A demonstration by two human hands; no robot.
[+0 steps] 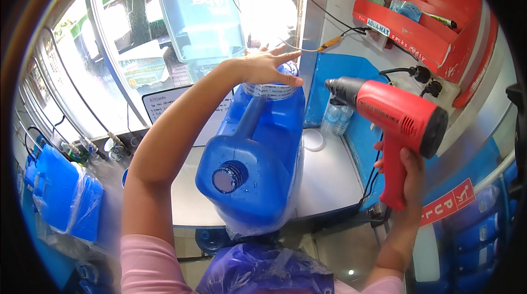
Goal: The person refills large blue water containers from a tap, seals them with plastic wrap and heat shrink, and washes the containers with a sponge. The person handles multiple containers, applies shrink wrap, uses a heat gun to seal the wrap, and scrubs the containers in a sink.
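A large blue plastic water jug (267,187) stands on the white counter before me, its lower part wrapped in clear plastic. My left hand (265,67) reaches over the wide cap (289,68) at the jug's far end, fingers spread. Partly covered by that hand, a clear seal band (273,91) with printing circles the neck. Contact between fingers and cap is hard to judge. My right hand (411,174) grips the handle of a red heat gun (399,113). Its black nozzle points left, toward the cap but apart from it. The jug's small near spout (225,179) also bears a printed band.
Behind the jug are a whiteboard (164,104) with writing and a translucent blue container (201,18) by the window. Small water bottles (337,119) and a white round lid (313,139) sit to the right. A red wall tray (411,26) and plugged cords (420,73) are above.
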